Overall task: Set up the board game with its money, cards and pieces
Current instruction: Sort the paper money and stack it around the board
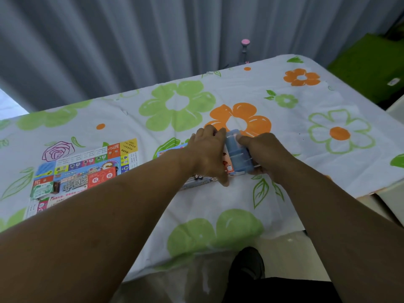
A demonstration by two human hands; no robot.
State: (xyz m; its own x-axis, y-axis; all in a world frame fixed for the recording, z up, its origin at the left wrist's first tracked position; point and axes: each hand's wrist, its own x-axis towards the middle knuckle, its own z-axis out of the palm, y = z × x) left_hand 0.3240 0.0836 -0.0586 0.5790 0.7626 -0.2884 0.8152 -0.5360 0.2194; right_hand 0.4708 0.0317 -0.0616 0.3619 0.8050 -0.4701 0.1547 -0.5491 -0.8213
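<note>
- Grey pleated curtains (131,40) hang across the whole back.
- A white tablecloth (218,200) printed with green and orange flowers spreads below them.
- A green surface (367,62) lies at the far right.

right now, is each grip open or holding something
Left grip: holds the ribbed blue plastic tray by its left side.
Right grip: holds the same tray, thumb on top.

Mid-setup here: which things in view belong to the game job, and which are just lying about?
Job:
- blue tray, gripped by left hand and right hand
- game box under it
- game board
- red cards and green money stack on the board

Lying about:
- flowered tablecloth
- pink-topped stand behind the table
- green block, far right
</note>
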